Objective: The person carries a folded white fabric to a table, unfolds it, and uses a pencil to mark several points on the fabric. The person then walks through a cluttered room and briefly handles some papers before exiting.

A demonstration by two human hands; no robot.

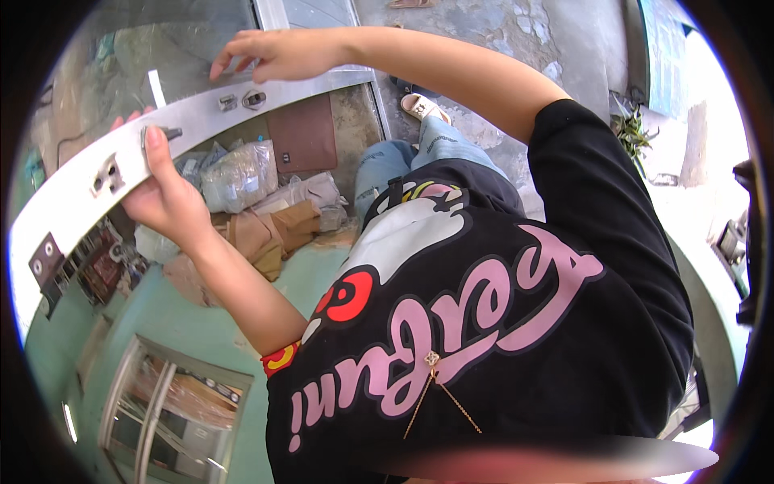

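Observation:
My left hand [172, 194] grips the edge of a white metal door frame [68, 194], its thumb pressed beside a small dark lever [172, 132] and fingertips showing past the far side. My right hand [278, 56] is raised over the same frame, nearer its far end, with fingers loosely bent and apart and nothing in them. Below it, a small dark oval lock fitting [255, 99] and a metal catch [227, 102] are set into the frame. A metal plate with holes [106, 175] lies nearer the left, then a brown hinge-like plate [46, 256]. Glass [185, 40] lies beyond the frame.
Plastic-wrapped bundles [242, 173] and brown cloth or paper [282, 230] lie under the frame, beside a flat brown panel [302, 133]. A framed window [173, 411] sits in a green wall [266, 306]. Worn concrete floor [500, 32] and a plant [633, 133] are at the right.

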